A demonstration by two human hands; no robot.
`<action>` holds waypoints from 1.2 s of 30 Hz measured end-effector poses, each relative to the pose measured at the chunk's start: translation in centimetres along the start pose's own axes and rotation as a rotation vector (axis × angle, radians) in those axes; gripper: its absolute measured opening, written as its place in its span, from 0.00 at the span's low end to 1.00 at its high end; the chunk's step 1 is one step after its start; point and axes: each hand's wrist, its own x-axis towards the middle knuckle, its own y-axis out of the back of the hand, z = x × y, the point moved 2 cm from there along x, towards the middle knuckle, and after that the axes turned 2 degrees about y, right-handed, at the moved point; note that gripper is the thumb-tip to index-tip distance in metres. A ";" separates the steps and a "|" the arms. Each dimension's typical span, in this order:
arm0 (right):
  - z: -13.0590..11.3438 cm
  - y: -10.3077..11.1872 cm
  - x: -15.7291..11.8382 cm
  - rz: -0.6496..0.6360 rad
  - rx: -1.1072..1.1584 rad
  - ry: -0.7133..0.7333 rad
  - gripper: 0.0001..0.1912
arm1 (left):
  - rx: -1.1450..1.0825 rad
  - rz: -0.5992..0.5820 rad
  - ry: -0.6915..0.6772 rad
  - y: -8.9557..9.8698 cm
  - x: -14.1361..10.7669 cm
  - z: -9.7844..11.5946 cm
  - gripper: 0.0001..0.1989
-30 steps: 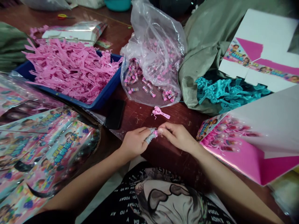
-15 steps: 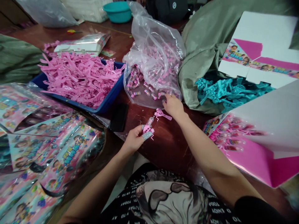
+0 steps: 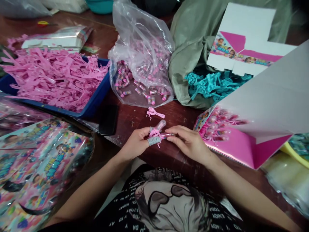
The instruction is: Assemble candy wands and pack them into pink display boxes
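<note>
My left hand (image 3: 140, 141), with silvery tape round its finger and thumb, grips a pink plastic piece (image 3: 154, 132) that has a clear capsule (image 3: 161, 125) in it. Between the fingertips of my right hand (image 3: 188, 141) is a small tube with dark pink contents (image 3: 166, 136), its left end against the pink piece. Another pink plastic piece (image 3: 155, 112) lies on the table just beyond my hands. Behind it, an open clear plastic bag (image 3: 142, 35) holds many small capsules with pink caps (image 3: 152, 100).
A blue tray (image 3: 96, 93) heaped with pink plastic pieces stands left, near a black phone (image 3: 108, 120). Printed packages (image 3: 48, 161) fill the lower left. At right are a green sack (image 3: 181, 58) with teal pieces (image 3: 212, 85) and an open pink-and-white box (image 3: 236, 145) containing filled pieces.
My right hand has come back from the capsule bag with a small tube and now meets the pink piece in my left hand. The view has shifted to the right.
</note>
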 end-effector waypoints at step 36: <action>1.1 21.2 -12.2 0.351 -0.639 -0.366 0.12 | 0.693 -0.049 -0.773 -15.7 11.6 9.0 0.31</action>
